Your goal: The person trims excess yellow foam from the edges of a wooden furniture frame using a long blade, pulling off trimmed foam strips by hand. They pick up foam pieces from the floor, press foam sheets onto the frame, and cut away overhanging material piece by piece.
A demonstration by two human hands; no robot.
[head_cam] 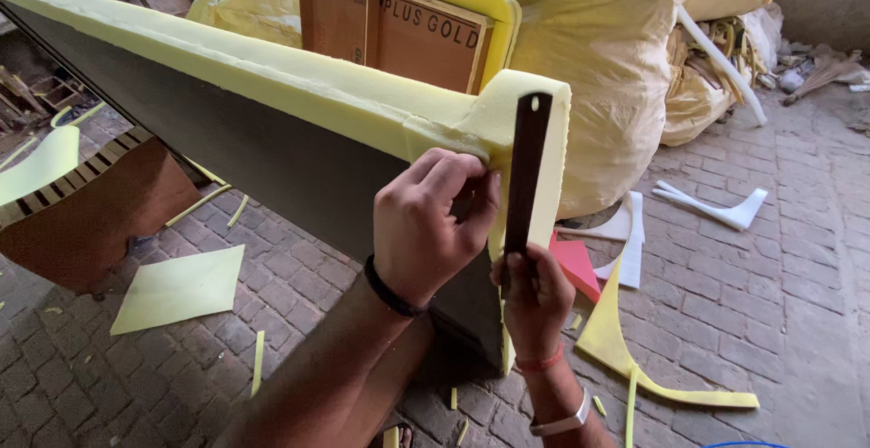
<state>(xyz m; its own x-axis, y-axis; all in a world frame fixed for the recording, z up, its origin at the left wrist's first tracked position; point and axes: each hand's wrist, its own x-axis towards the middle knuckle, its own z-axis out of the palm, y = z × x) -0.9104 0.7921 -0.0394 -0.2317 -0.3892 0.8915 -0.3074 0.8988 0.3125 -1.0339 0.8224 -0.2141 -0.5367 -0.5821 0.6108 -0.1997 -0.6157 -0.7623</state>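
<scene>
Now the left hand [426, 226] pinches the yellow foam [530, 113] at the corner of the dark board [272, 163], in the middle of the frame. The right hand [535, 298] is closed around a flat dark blade [527, 172]. Its long axis stands nearly upright, the tip pointing up. For a clean cut, I think the blade should stay flat along the board edge while the foam is kept tight.

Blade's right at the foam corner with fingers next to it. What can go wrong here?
1. The left hand pinches the yellow foam right beside the dark flat blade; a slip might nick those fingers.
2. The right hand grips only the blade's bottom end, so it may wander and cut the corner crooked.
3. Foam scraps litter the brick floor: possible footing hazard.
</scene>
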